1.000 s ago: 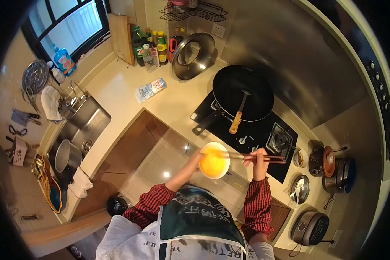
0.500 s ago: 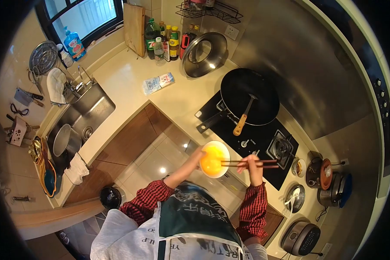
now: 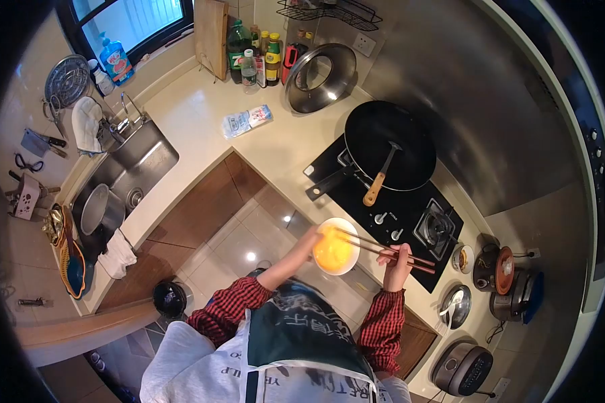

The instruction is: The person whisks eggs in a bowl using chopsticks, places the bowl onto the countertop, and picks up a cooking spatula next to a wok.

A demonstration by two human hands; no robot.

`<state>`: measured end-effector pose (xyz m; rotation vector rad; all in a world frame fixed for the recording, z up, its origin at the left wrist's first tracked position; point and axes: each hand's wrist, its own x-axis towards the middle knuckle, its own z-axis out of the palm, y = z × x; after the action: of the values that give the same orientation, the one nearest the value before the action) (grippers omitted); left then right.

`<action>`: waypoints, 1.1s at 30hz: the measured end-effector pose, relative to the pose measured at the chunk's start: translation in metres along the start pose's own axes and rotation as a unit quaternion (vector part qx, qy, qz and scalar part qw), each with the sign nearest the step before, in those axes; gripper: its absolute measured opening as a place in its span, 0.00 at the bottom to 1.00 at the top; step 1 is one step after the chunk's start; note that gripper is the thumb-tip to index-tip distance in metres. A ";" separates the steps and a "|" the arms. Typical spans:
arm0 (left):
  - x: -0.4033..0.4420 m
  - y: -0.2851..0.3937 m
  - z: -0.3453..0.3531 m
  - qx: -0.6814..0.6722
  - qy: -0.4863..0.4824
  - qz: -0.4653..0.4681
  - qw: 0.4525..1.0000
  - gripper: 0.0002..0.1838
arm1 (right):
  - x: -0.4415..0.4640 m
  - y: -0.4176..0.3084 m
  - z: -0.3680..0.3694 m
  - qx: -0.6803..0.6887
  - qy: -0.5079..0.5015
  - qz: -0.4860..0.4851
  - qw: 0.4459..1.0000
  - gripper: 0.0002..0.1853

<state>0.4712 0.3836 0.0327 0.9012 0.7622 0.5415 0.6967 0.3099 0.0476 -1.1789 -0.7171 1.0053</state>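
Note:
A white bowl [image 3: 348, 266] with yellow beaten egg [image 3: 332, 250] in it is held up over the floor, in front of the counter. My left hand [image 3: 308, 242] grips the bowl by its left side; some of its fingers are hidden under it. In my right hand [image 3: 396, 264] is a pair of dark chopsticks [image 3: 420, 262], slanting down to the right, with their tips in the egg near the upper part of the bowl. Beyond the bowl, a black wok [image 3: 410, 164] sits on the gas stove [image 3: 356, 211], and a wooden-handled spatula [image 3: 382, 180] rests in it.
A sink [image 3: 158, 151] with a metal pot [image 3: 101, 211] is at left. A packet [image 3: 247, 121], bottles [image 3: 249, 70] and a steel lid [image 3: 321, 77] stand on the back counter. At right are a small bowl [image 3: 462, 258], a dish with a white spoon [image 3: 456, 307] and a rice cooker [image 3: 464, 367].
The chopsticks have swung from level to slanting, their tips moving up across the egg. My right hand has turned with them, and the bowl has shifted slightly right.

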 end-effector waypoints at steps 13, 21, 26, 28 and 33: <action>-0.003 0.005 0.007 0.010 0.028 -0.021 0.999 0.36 | -0.016 0.017 -0.002 -0.012 0.061 0.008 0.998 0.16; 0.002 -0.001 0.002 0.017 0.019 -0.026 0.999 0.35 | -0.025 0.015 -0.009 -0.034 0.000 0.046 0.998 0.16; 0.005 -0.004 0.001 0.011 0.019 -0.007 1.000 0.33 | -0.027 0.006 -0.009 -0.046 -0.004 0.037 0.998 0.17; 0.004 -0.004 -0.001 0.011 0.018 -0.009 1.000 0.33 | -0.022 0.007 -0.009 -0.071 0.047 -0.018 0.996 0.17; 0.007 -0.004 0.002 0.009 0.016 0.009 1.000 0.30 | -0.020 -0.004 -0.022 -0.068 0.022 0.013 0.997 0.16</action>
<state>0.4774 0.3857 0.0272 0.9196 0.7902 0.5673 0.7086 0.2822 0.0467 -1.3280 -0.7456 0.9607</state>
